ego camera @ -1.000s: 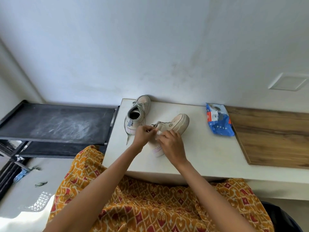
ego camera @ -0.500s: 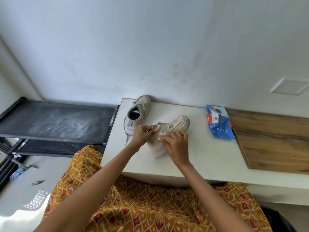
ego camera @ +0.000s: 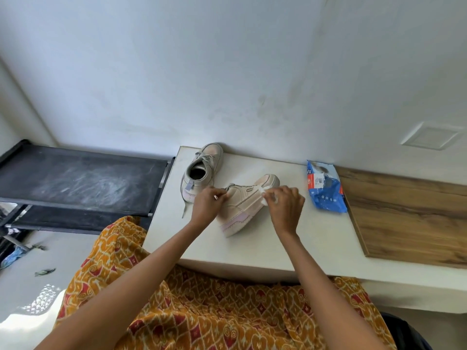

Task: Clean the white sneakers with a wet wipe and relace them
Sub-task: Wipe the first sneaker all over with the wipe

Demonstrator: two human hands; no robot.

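White wet wipe (ego camera: pixel 265 197) pinched in the right hand (ego camera: pixel 284 207) rubs the near sneaker (ego camera: pixel 242 203); left hand (ego camera: pixel 207 205) grips its collar. Steady, short strokes suit best.

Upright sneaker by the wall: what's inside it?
The upright sneaker shows only a dark opening with nothing sticking out. Its toe end is hidden by the tongue and laces, so anything tucked there can't be seen.

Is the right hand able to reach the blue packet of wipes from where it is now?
Probably yes. The blue packet lies beside the right hand on the white table, nothing between them, though that hand holds a wipe.
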